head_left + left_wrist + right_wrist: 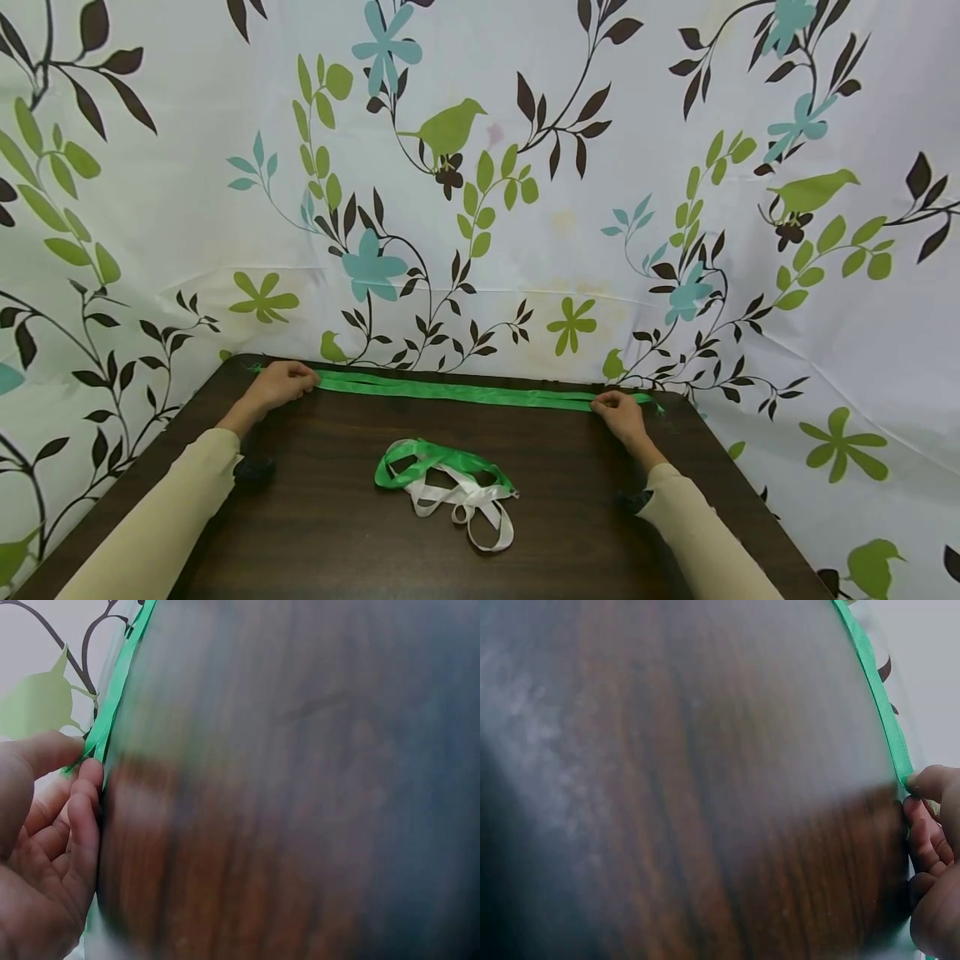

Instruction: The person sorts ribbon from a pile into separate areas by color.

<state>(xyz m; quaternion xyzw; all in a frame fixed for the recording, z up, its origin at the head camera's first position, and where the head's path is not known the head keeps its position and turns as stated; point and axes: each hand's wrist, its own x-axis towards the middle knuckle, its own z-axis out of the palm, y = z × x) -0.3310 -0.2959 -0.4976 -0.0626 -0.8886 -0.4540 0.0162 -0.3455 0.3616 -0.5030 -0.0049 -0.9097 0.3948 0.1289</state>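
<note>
A green ribbon (450, 390) stretches straight along the far edge of the dark wooden table, its strands lying side by side. Near its left end my left hand (281, 385) pinches it between thumb and fingers; the left wrist view shows the ribbon (120, 690) running away from the thumb tip. Toward the other end, my right hand (621, 414) pinches it the same way, thumb against fingertips in the right wrist view. Short frayed ends stick out beyond both hands. Closer to me, a loose heap of green ribbon (457, 458) and white ribbon (487, 500) lies in loops mid-table.
The brown wood-grain table (337, 542) narrows away from me toward its far edge. Behind it and at both sides hangs a white cloth (525, 275) printed with leaves, flowers and birds. Dark bands sit under both wrists by the light sleeves.
</note>
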